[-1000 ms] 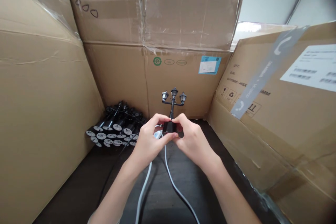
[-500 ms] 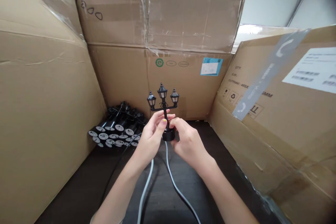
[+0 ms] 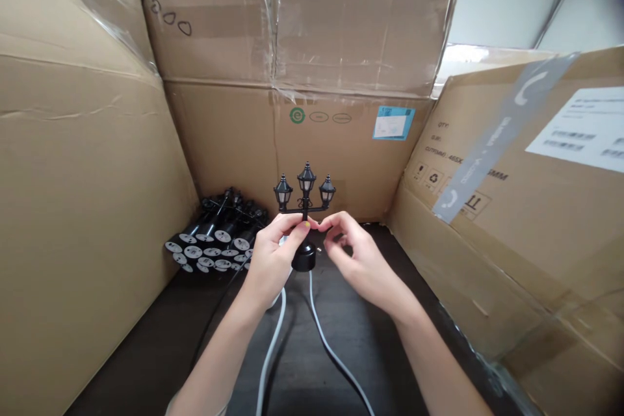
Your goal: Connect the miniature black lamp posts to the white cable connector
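A black miniature street lamp [image 3: 305,259] with three lantern heads stands upright on its round base in front of me. My left hand [image 3: 280,247] pinches its post between thumb and fingers, just under the side arms. My right hand [image 3: 353,247] is just right of the post, its fingers curled and the thumb apart from them, with nothing visible in it. Some fingertips behind the post are partly hidden. At the right side of the base a tiny light-coloured bit shows, too small to name.
A stack of similar black lamps [image 3: 214,234] lies on its side at the left, round base ends facing me. Grey cables [image 3: 316,328] run over the dark table [image 3: 302,364]. Cardboard boxes [image 3: 341,149] wall in the back, left and right.
The lamp has moved slightly down toward me. My right hand has come away from the base to the right, its thumb and fingers parting. My left hand stays on the post.
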{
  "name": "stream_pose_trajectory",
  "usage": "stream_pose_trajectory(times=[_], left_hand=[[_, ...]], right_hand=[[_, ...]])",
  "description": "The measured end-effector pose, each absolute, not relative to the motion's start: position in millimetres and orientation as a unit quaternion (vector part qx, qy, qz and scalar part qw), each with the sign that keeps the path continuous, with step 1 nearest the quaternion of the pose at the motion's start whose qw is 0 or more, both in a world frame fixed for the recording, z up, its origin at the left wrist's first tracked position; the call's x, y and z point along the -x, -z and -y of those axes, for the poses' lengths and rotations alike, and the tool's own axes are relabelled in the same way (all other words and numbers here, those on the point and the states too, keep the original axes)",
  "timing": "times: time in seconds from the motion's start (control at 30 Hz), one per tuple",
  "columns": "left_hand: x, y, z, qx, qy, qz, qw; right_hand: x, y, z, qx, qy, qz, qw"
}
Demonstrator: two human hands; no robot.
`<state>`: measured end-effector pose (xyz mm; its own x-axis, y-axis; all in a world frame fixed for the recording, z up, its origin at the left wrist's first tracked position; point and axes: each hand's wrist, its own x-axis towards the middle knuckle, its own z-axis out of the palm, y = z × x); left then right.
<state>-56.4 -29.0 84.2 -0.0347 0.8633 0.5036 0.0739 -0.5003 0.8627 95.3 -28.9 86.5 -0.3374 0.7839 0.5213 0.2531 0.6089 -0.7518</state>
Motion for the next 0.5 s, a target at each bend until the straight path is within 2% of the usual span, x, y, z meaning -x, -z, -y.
stream_pose_trajectory(times=[0.23,0.37,0.5], left_hand=[[50.6,-81.0,30.1,-0.663,-0.537,-0.383,0.352],[55.3,-86.3,31.3,-0.694,-0.472,-0.431,0.332],[62.1,-90.9,32.7,-0.655,-0.533,-0.444,0.301]], right_hand=[[-82.1,-80.8,19.7,0.242,-0.550,0.537,0.592],[-81.3,-78.6,17.8,0.232,-0.584,0.488,0.605],[-84.5,-80.6,18.0,0.237,-0.575,0.513,0.592]])
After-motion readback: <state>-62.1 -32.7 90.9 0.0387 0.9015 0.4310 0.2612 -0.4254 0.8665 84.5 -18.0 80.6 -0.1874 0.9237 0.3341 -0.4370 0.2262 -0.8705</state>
